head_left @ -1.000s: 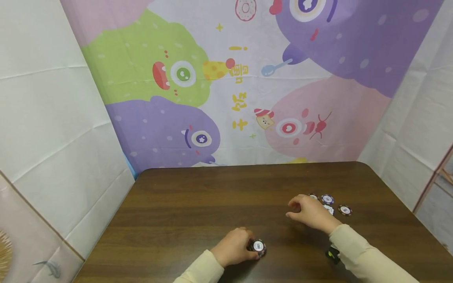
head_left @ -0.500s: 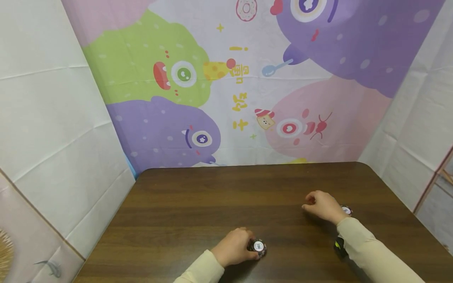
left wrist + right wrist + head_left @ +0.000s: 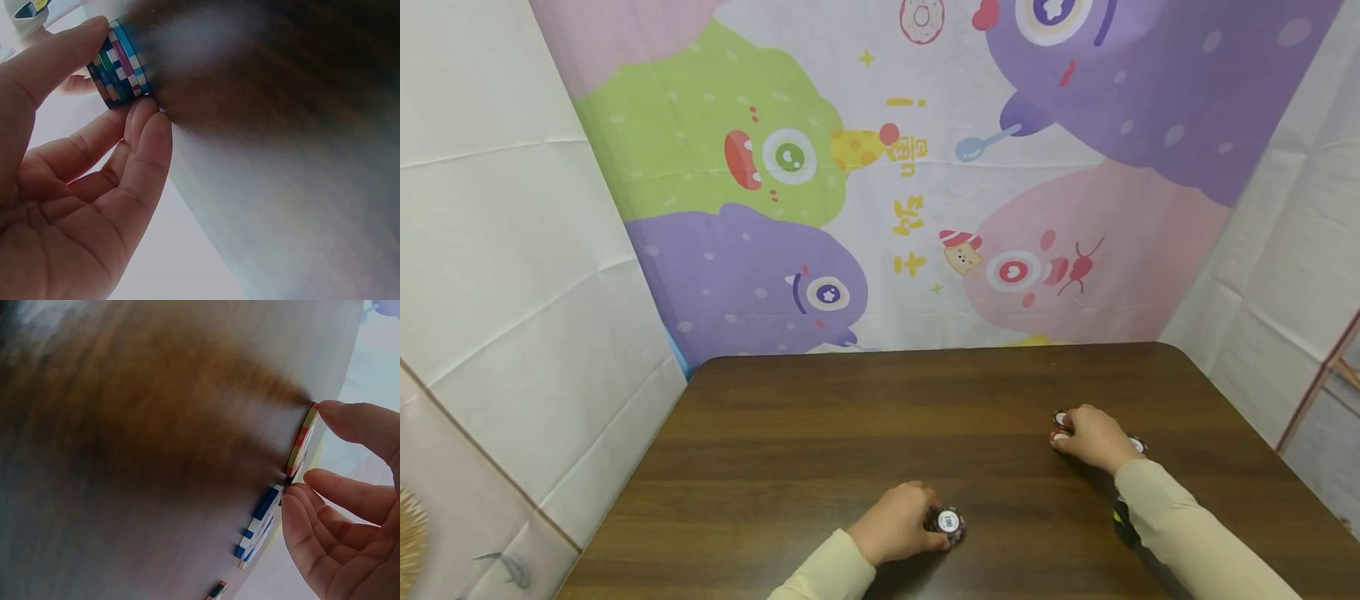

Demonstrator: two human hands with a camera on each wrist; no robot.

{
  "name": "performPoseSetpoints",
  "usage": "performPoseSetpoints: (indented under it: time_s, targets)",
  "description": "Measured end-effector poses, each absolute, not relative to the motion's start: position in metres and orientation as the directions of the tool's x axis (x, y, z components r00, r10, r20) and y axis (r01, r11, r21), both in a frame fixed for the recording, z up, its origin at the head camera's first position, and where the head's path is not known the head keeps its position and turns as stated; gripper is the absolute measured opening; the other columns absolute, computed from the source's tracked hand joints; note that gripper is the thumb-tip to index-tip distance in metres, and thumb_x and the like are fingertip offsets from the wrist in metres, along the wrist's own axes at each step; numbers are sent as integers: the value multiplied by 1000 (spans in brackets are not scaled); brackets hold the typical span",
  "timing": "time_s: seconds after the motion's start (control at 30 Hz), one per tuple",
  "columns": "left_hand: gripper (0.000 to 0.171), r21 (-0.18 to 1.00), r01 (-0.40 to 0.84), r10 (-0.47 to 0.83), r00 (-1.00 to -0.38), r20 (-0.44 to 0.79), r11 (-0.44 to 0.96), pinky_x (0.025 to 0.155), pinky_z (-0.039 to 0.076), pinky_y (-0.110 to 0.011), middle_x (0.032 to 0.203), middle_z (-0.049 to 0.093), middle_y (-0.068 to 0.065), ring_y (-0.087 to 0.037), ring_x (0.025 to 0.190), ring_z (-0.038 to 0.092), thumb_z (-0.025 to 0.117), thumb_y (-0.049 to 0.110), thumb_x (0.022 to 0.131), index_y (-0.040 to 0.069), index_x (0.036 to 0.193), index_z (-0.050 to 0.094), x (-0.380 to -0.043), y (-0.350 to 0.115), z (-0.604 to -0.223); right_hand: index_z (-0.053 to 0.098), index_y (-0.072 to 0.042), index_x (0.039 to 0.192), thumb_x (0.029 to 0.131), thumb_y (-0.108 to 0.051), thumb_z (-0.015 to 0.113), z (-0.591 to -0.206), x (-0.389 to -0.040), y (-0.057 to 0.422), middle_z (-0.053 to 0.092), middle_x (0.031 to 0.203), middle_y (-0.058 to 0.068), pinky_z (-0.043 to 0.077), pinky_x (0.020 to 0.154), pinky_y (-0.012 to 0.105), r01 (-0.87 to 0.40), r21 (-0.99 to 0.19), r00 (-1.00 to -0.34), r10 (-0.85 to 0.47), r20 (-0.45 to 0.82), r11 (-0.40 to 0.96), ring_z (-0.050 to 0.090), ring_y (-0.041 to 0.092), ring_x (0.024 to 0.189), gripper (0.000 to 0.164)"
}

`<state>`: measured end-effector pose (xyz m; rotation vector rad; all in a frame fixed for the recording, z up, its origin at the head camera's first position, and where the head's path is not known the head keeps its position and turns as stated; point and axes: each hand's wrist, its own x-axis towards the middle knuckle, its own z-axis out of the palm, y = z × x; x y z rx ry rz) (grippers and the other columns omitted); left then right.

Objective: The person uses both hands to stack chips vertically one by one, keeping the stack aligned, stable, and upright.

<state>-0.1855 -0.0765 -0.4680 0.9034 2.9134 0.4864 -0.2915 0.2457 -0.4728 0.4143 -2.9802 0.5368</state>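
**One stack of chips (image 3: 950,522) held, one red chip (image 3: 1059,438) touched**

Smooth, disc-shaped pieces with striped rims form the stack on the dark wood-grain surface (image 3: 820,425). The left hand (image 3: 897,523) holds it, thumb and fingers curled to either side, below a pale sleeve (image 3: 831,571). Farther off, the right hand (image 3: 1093,435) arches low, fingers bent, thumb touching the red chip's rim; whether it pinches that chip, I cannot tell. A dark-edged chip (image 3: 1061,418) lies by its fingertips; another chip (image 3: 1138,446) is partly hidden behind the hand. Beyond hangs creased cloth (image 3: 722,267) printed with rounded cartoon monsters.
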Motion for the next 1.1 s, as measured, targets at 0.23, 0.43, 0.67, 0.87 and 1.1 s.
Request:
performPoseSetpoints:
  time_s: [0.23, 0.43, 0.67, 0.87, 1.1]
  targets:
    - [37, 331, 539, 559, -828, 41, 775, 66, 44, -20, 82, 62, 6, -4, 74, 53, 78, 35, 68, 10, 93, 67, -186, -77, -468, 47, -12, 57, 74, -20, 68, -470, -287, 244, 42, 56, -3, 29, 51, 30, -276, -339, -961, -247, 125, 900, 38, 15, 54, 28]
    - [37, 316, 537, 555, -831, 36, 783, 66, 43, -19, 81, 62, 8, -2, 74, 52, 78, 36, 67, 12, 93, 67, -185, -76, -467, 46, -13, 55, 73, -20, 67, -471, -286, 243, 41, 54, -4, 28, 50, 29, -269, -332, -963, -240, 125, 904, 36, 14, 53, 29]
    - [37, 299, 542, 556, -830, 44, 785, 67, 43, -19, 80, 61, 8, -3, 74, 52, 78, 37, 67, 13, 92, 67, -186, -76, -469, 49, -13, 57, 71, -22, 69, -472, -285, 243, 42, 56, -5, 28, 50, 29, -256, -336, -967, -236, 99, 906, 37, 14, 53, 26]
    - [37, 309, 538, 555, -831, 38, 784, 67, 43, -19, 81, 61, 8, -3, 74, 52, 78, 37, 67, 12, 92, 67, -186, -76, -469, 51, -12, 62, 70, -23, 69, -470, -284, 240, 44, 58, -4, 29, 50, 28, -254, -344, -967, -238, 89, 904, 38, 14, 54, 23]
    - [37, 314, 534, 553, -832, 34, 785, 67, 44, -19, 81, 62, 8, -3, 75, 53, 78, 37, 67, 13, 92, 67, -186, -76, -468, 58, -8, 69, 69, -20, 68, -459, -282, 228, 51, 63, -2, 34, 52, 28, -313, -347, -950, -293, 110, 884, 42, 14, 56, 16]
